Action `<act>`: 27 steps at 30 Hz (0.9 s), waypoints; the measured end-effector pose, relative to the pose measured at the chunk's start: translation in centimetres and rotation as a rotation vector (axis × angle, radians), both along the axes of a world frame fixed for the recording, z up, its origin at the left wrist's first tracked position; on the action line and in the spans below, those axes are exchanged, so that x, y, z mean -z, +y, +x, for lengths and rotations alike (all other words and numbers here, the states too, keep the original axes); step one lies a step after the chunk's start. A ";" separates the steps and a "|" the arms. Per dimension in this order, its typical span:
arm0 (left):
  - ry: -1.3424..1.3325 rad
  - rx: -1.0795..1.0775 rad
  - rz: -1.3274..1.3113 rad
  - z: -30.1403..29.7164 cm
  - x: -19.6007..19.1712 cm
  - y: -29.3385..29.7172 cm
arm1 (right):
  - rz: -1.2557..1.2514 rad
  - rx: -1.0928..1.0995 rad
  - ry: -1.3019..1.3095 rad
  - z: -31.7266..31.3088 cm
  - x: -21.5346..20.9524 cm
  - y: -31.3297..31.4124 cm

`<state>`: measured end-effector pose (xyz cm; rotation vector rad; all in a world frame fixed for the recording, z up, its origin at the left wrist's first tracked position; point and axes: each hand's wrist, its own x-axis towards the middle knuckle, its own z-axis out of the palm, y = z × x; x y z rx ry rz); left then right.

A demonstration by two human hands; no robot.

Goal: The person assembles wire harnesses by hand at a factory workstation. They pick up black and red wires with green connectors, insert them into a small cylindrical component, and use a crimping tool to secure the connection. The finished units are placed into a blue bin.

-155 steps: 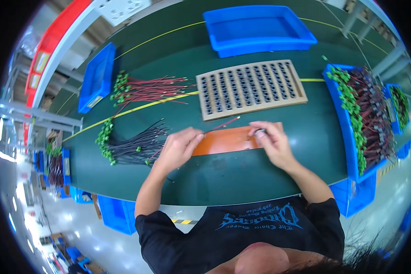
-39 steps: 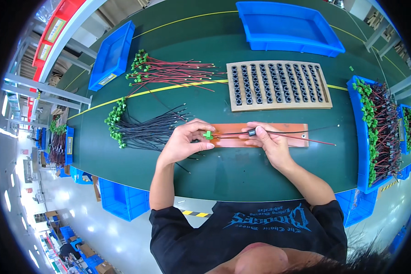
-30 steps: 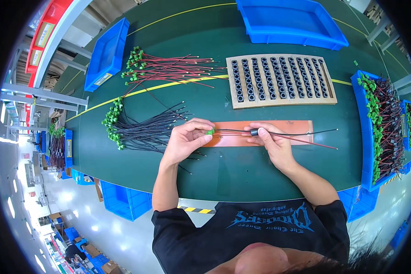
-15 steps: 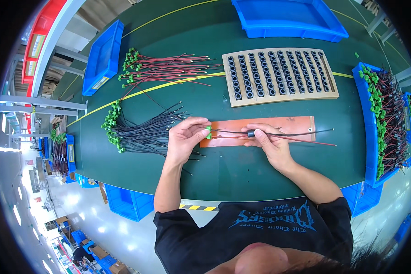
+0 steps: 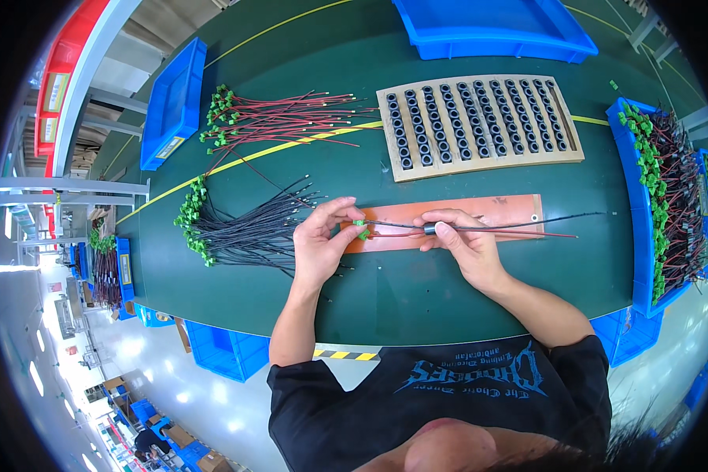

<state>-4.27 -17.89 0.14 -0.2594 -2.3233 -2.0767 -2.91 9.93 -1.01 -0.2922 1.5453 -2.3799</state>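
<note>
My left hand point(image 5: 326, 240) pinches a small green connector point(image 5: 362, 229) between thumb and fingers. A black wire and a red wire point(image 5: 519, 234) run from it to the right. They pass through a short black ring core point(image 5: 430, 229), which my right hand point(image 5: 462, 244) grips between thumb and fingers. Both wires stick out beyond the right hand, their loose ends apart. Beneath the hands lies an orange-brown board point(image 5: 495, 208). Left of my left hand is a fanned bundle of black wires point(image 5: 252, 232) with green connectors point(image 5: 193, 220).
Farther back lie red wires point(image 5: 291, 118) with green connectors. A wooden tray point(image 5: 488, 167) holds rows of black ring cores. Blue bins stand at the back point(image 5: 495, 47), far left point(image 5: 161, 118) and right point(image 5: 645, 267), the right one filled with wired connectors. The green table's point(image 5: 448, 315) front edge is near me.
The black wire's free end has swung away from me and reaches farther right, spreading from the red one. Both hands keep their hold, and the view has shifted slightly.
</note>
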 end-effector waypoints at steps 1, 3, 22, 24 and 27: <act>-0.003 -0.009 -0.032 0.0 0.0 0.1 | 0.007 0.011 0.015 0.0 0.2 -0.1; -0.038 -0.032 -0.117 0.2 -0.3 0.3 | 0.022 0.018 0.029 0.0 0.2 -0.1; -0.109 0.142 -0.386 0.5 -3.6 -1.3 | 0.064 0.008 -0.040 0.1 0.1 -0.1; -0.068 0.145 -0.297 0.4 -2.8 -1.6 | 0.046 0.010 -0.019 0.1 0.3 -0.3; 0.000 0.117 -0.167 0.5 -1.8 -1.1 | 0.020 0.016 0.036 0.0 0.4 -0.4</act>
